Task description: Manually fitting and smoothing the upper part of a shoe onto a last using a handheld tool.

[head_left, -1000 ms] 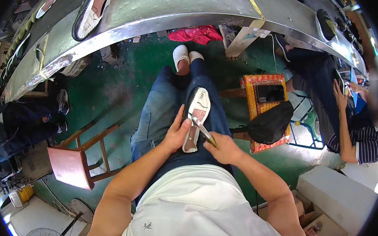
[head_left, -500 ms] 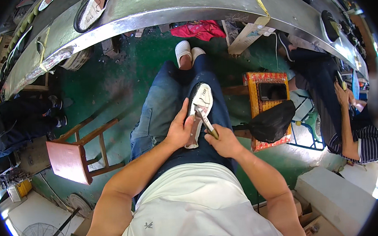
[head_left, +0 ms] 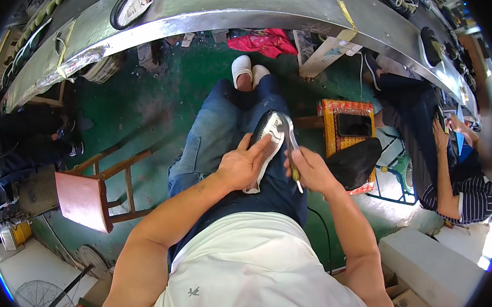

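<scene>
On my right thigh a shoe upper [head_left: 267, 138] lies underside up, its pale underside showing inside a dark toe edge. My left hand [head_left: 241, 165] is closed over its near half, fingers lying across the brown and white underside. My right hand [head_left: 311, 170] grips pincers [head_left: 294, 170], a grey metal tool with an olive handle part. Their curved head is at the upper's toe end, on its right side; motion blur hides whether the jaws touch it. The pale handle tip sticks out below my fingers.
A metal-edged workbench [head_left: 202, 21] curves across the far side, with another shoe [head_left: 133, 8] on it. A wooden stool [head_left: 84, 199] stands left. At right are a patterned seat [head_left: 334, 127], phone [head_left: 354, 125] and black bag [head_left: 354, 163]. Beyond them sits another person [head_left: 459, 190].
The pincers have swung from pointing up-left over the upper's middle to its right toe side. My right hand moved right and turned; my left fingers now lie farther across the underside.
</scene>
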The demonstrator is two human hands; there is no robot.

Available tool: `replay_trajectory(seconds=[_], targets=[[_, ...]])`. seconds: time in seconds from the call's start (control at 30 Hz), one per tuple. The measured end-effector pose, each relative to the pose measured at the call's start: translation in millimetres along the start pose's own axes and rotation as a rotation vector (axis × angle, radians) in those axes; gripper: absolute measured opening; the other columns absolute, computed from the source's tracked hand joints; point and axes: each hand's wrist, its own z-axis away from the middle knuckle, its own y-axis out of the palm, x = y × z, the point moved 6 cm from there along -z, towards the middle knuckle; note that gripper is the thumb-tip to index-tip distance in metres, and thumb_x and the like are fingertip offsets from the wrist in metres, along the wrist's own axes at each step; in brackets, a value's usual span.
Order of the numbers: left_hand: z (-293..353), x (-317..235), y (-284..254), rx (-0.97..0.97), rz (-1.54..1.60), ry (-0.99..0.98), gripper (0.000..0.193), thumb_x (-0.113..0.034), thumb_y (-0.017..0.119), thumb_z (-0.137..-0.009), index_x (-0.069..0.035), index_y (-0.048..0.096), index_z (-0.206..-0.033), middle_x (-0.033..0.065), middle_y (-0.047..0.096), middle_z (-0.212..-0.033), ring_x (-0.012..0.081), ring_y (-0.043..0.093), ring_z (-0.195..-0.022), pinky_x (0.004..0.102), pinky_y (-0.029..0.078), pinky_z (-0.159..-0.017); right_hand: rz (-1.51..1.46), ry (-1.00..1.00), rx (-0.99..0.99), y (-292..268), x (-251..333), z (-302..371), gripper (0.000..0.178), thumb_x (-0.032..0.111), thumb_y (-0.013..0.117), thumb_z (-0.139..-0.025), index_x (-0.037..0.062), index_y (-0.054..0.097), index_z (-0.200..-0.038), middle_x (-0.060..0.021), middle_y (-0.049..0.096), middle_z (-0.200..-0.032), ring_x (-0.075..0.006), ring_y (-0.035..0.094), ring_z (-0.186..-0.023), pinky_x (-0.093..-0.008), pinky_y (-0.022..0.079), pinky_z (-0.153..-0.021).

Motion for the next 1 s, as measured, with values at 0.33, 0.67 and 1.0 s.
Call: replay_trajectory(seconds=[0.33, 0.67, 1.0], targets=[[14.1, 22.9, 17.3, -0.169, 0.204, -0.108, 0.078, -0.035, 0.052, -0.101, -0.001, 0.014, -0.160, 0.0343, 0.035, -0.154, 0.0497, 0.055, -0.125, 0.0474, 0.048, -0.102, 0.654, -0.298, 0.006, 22.5, 12.4, -22.4, 0.041, 0.037, 0.045, -0.107, -0.0014, 0.056, -0.097, -0.0227, 0.068, -0.082, -0.0428, 0.067, -0.079, -0.0485, 0.053, -0.074], [25.6, 32.3, 16.4, 0.417, 0.680, -0.100, 0.110, -0.022, 0.068, -0.093, -0.001, -0.018, -0.158, 0.0351, 0.010, -0.163, 0.0398, 0.021, -0.152, 0.0394, 0.023, -0.123, 0.769, -0.385, -0.038, 38.5, 10.4, 18.8, 0.033, 0.033, 0.056, -0.102, 0.0002, 0.059, -0.106, -0.0248, 0.068, -0.092, -0.0452, 0.067, -0.087, -0.0518, 0.053, -0.076], [-22.6, 74.9, 23.4, 0.142, 1.022, -0.341, 0.065, -0.049, 0.053, -0.104, 0.002, 0.048, -0.143, 0.0186, 0.061, -0.135, 0.0231, 0.059, -0.123, 0.0354, 0.046, -0.104, 0.124, -0.028, -0.148, 10.8, -64.0, 19.4, 0.039, 0.032, 0.047, -0.107, -0.0024, 0.061, -0.098, -0.0143, 0.069, -0.079, -0.0241, 0.070, -0.072, -0.0380, 0.054, -0.070]])
